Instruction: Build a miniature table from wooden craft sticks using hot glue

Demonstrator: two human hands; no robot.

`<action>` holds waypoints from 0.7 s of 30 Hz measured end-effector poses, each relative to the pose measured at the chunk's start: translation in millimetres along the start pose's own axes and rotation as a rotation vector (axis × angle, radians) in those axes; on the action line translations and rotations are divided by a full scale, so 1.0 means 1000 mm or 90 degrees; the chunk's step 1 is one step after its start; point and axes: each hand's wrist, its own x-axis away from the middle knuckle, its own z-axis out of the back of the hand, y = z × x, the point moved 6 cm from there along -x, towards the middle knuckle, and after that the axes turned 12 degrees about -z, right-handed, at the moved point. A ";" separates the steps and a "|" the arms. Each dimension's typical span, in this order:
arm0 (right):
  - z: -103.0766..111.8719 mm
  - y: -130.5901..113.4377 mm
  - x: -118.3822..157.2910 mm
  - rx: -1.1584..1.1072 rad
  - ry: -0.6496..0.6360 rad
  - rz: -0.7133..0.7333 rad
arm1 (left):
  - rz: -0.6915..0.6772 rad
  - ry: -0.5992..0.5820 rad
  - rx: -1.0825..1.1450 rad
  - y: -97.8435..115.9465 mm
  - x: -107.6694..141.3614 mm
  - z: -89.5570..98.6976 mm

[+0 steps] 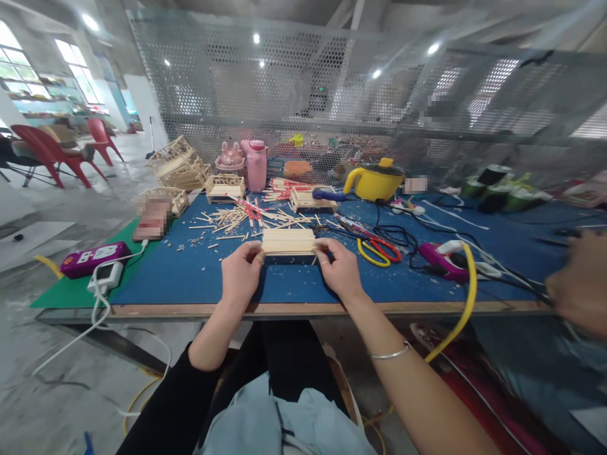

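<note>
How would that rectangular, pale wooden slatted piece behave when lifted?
The slatted piece is probably light, given its thin slats. It seems stiff: with the left hand and right hand at its ends, it shows no sag.

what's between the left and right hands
In the head view, a panel of pale wooden sticks lies between the left hand and the right hand, which hold its ends.
</note>
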 end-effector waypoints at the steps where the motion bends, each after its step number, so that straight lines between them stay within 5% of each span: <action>1: 0.000 -0.001 0.000 0.000 -0.004 0.009 | -0.008 -0.005 -0.005 0.000 0.000 -0.001; 5: 0.013 -0.016 0.004 -0.014 0.004 0.052 | -0.050 -0.029 -0.057 0.010 0.002 0.005; 8: 0.029 -0.045 0.018 -0.034 -0.011 0.136 | -0.175 -0.043 -0.176 0.042 0.011 0.017; 10: 0.039 -0.068 0.031 -0.049 -0.044 0.200 | -0.313 -0.120 -0.246 0.067 0.023 0.016; 13: 0.051 -0.090 0.043 -0.070 -0.099 0.262 | -0.381 -0.244 -0.242 0.082 0.038 0.010; 15: 0.055 -0.091 0.034 -0.062 -0.135 0.281 | -0.306 -0.266 -0.193 0.078 0.037 0.008; 17: 0.059 -0.079 0.002 -0.030 -0.117 0.257 | -0.160 -0.210 -0.160 0.064 0.028 0.013; 21: 0.047 -0.025 -0.106 0.153 -0.047 0.132 | 0.099 -0.051 -0.123 0.031 0.014 0.032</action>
